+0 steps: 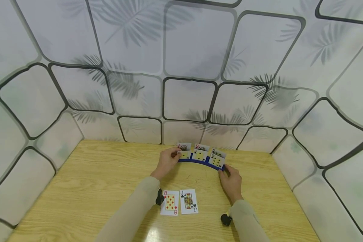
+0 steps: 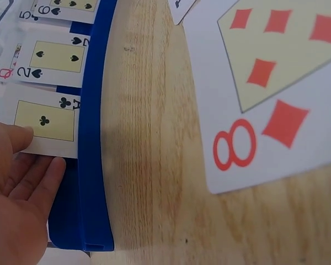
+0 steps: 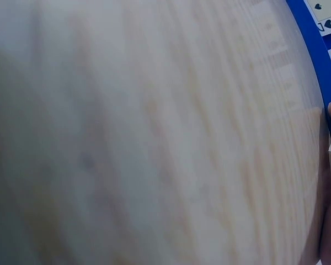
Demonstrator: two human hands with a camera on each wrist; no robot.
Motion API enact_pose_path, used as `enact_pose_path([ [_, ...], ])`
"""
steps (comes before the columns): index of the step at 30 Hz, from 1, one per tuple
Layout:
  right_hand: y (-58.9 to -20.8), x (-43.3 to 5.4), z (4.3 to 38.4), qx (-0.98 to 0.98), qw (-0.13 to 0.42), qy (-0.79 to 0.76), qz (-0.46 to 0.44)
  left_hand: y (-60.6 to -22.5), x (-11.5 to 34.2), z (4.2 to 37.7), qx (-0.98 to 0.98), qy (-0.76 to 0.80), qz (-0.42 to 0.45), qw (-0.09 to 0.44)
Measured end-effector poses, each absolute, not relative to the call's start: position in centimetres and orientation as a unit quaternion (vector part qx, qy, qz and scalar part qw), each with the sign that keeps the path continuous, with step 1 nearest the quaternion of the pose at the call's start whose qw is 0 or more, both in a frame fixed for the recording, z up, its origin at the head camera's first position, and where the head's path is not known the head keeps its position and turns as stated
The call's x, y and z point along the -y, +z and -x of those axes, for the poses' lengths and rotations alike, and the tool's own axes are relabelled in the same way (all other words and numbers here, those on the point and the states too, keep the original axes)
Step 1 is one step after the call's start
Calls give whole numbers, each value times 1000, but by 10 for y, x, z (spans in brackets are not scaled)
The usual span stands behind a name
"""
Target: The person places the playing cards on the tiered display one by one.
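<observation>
A curved blue card holder (image 1: 197, 161) stands toward the back of the table with playing cards upright in two rows. My left hand (image 1: 167, 163) pinches the ace of clubs (image 2: 46, 128) at the holder's left end, thumb on its face and fingers below. Beside that card stand the two of spades (image 2: 56, 59) and, at the right, the six of spades (image 1: 216, 160). Behind them rise a red jack (image 1: 184, 147), a red queen (image 1: 201, 147) and a five of spades (image 1: 218, 152). My right hand (image 1: 232, 181) grips the holder's right end between thumb and fingers.
Flat on the wooden table (image 1: 93, 188), nearer me, lie the eight of diamonds (image 1: 170, 203) and the jack of clubs (image 1: 189, 201) side by side. My left forearm passes close to the eight. A patterned wall covering (image 1: 139, 94) encloses the table's back and sides.
</observation>
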State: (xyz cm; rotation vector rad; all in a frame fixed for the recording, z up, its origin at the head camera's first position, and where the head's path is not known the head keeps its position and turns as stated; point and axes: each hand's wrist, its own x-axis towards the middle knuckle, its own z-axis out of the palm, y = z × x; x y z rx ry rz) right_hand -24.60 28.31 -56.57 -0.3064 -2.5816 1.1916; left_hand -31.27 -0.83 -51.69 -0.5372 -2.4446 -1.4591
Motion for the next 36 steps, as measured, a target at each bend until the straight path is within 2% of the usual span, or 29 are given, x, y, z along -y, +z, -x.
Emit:
enact_pose_path([
  [27, -566, -284, 247, 895, 134, 412, 109, -513, 28, 305, 845, -485, 185, 127],
  [31, -566, -285, 247, 896, 129, 411, 108, -514, 36, 299, 847, -473, 196, 140],
  [36, -567, -283, 247, 894, 152, 408, 104, -519, 49, 292, 848, -454, 219, 164],
])
